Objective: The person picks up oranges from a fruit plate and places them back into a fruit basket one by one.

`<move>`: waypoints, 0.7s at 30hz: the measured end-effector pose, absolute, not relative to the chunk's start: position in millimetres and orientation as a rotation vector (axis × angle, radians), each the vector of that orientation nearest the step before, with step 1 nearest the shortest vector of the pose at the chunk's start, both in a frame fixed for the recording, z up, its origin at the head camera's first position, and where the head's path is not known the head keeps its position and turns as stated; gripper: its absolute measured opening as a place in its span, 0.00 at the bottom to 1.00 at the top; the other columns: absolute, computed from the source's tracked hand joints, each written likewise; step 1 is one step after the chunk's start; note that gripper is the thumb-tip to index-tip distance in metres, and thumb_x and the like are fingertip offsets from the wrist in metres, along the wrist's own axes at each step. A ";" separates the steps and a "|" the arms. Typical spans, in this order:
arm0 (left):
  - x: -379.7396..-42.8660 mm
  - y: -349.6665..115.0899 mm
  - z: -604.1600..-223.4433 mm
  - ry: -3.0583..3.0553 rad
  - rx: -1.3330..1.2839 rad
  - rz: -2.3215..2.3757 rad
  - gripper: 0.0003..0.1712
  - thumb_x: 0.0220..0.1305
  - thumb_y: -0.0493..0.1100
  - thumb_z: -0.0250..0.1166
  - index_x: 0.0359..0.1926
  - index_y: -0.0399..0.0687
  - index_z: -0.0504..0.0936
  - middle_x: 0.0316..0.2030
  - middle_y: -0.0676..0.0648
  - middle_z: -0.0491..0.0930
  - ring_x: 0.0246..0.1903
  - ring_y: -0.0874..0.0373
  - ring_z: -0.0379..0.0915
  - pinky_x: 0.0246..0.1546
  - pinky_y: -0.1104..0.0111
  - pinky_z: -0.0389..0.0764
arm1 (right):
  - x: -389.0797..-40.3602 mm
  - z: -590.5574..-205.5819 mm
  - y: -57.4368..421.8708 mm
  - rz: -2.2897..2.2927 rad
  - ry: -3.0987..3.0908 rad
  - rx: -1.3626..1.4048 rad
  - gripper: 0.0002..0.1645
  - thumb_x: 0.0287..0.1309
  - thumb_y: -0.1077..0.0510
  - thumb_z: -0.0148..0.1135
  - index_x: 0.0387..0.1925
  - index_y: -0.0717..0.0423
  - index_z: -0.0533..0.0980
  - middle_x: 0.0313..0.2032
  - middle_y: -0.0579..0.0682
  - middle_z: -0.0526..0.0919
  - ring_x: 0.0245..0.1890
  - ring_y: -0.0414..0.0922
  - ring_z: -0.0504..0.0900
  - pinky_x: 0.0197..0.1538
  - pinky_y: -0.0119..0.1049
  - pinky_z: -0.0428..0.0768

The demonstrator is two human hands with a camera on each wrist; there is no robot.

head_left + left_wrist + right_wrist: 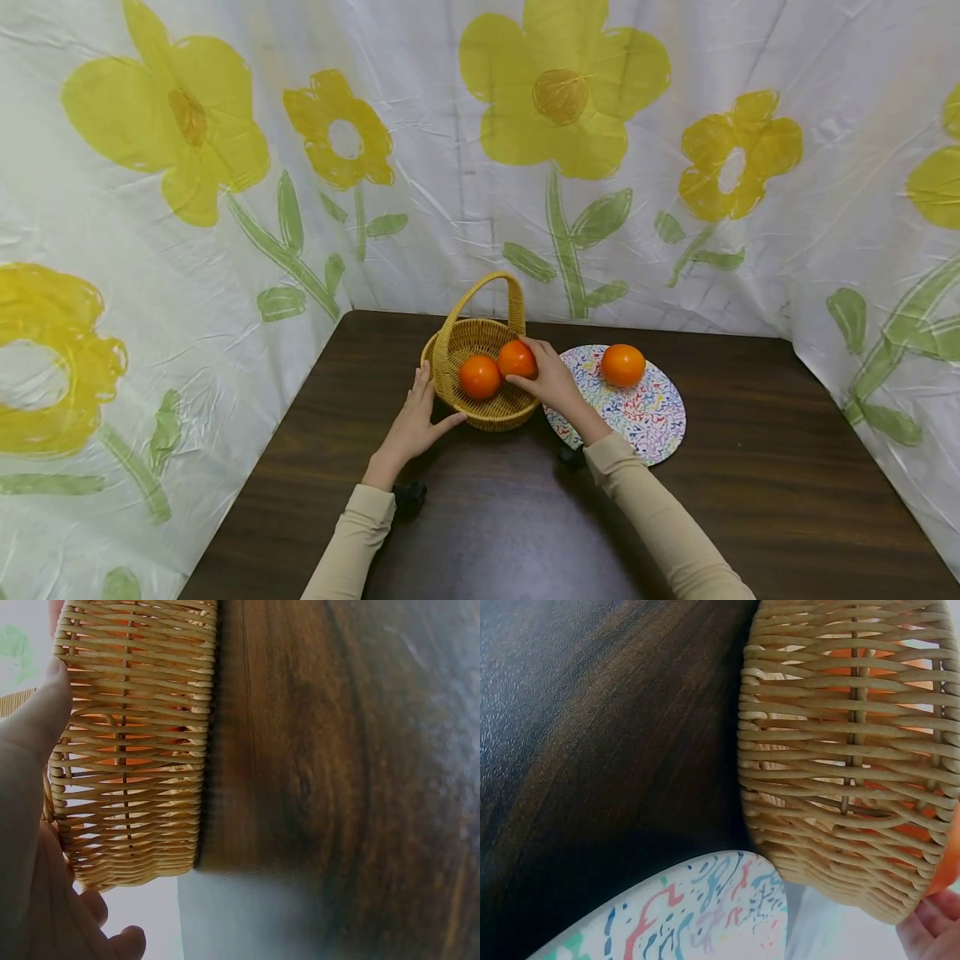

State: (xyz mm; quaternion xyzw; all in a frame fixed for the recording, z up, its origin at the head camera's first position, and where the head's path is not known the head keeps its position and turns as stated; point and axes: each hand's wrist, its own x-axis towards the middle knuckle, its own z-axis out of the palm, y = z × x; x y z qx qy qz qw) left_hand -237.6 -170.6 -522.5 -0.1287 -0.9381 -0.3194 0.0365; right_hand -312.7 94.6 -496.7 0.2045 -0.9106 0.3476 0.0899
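We find the right hand (555, 381) gripping one orange (517, 359) inside the basket (474, 335), beside a second orange (479, 377). The left hand (412, 423), fingers extended, touches the basket. Too high a release could bruise both; clearance beneath we cannot judge.

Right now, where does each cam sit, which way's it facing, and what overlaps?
Head: on the head, facing forward and down at basket and patterned mat; left hand, right hand and sleeves show.
Left wrist: facing basket wall and table; left hand shows.
Right wrist: facing basket wall and mat edge; right fingers show.
Shared: both wrist views show the basket's weave.
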 end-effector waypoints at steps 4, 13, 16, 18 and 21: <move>-238.2 -170.6 -523.0 -2.875 -0.401 -0.974 0.52 0.56 0.70 0.55 0.73 0.52 0.46 0.73 0.43 0.31 0.71 0.49 0.23 0.67 0.46 0.45 | -313.6 -497.3 92.1 0.966 -2.716 0.618 0.46 0.47 0.42 0.69 0.65 0.51 0.63 0.58 0.59 0.69 0.55 0.57 0.72 0.50 0.56 0.75; -238.3 -169.5 -521.6 -2.872 -0.389 -0.963 0.53 0.56 0.70 0.55 0.73 0.54 0.44 0.73 0.44 0.31 0.71 0.45 0.26 0.67 0.46 0.45 | -317.7 -497.9 85.1 0.844 -2.750 0.635 0.45 0.47 0.41 0.69 0.65 0.52 0.64 0.60 0.60 0.68 0.56 0.58 0.71 0.50 0.56 0.74; -238.2 -169.2 -521.5 -2.879 -0.387 -0.960 0.53 0.56 0.70 0.55 0.73 0.53 0.43 0.73 0.45 0.29 0.71 0.45 0.27 0.67 0.47 0.45 | -318.2 -498.5 83.1 0.808 -2.771 0.631 0.45 0.48 0.41 0.68 0.65 0.51 0.64 0.62 0.60 0.67 0.57 0.58 0.70 0.51 0.56 0.74; -238.1 -169.2 -521.9 -2.879 -0.395 -0.957 0.53 0.57 0.70 0.55 0.73 0.52 0.43 0.73 0.45 0.29 0.71 0.44 0.27 0.67 0.46 0.46 | -317.7 -498.9 82.0 0.799 -2.789 0.624 0.45 0.47 0.41 0.69 0.65 0.50 0.64 0.62 0.61 0.66 0.58 0.59 0.69 0.52 0.57 0.73; -237.9 -169.7 -522.6 -2.886 -0.397 -0.966 0.52 0.57 0.70 0.54 0.73 0.54 0.43 0.73 0.46 0.28 0.71 0.45 0.26 0.67 0.47 0.44 | -317.4 -500.3 80.6 0.761 -2.810 0.622 0.45 0.47 0.40 0.69 0.65 0.49 0.64 0.62 0.61 0.67 0.57 0.60 0.69 0.53 0.57 0.71</move>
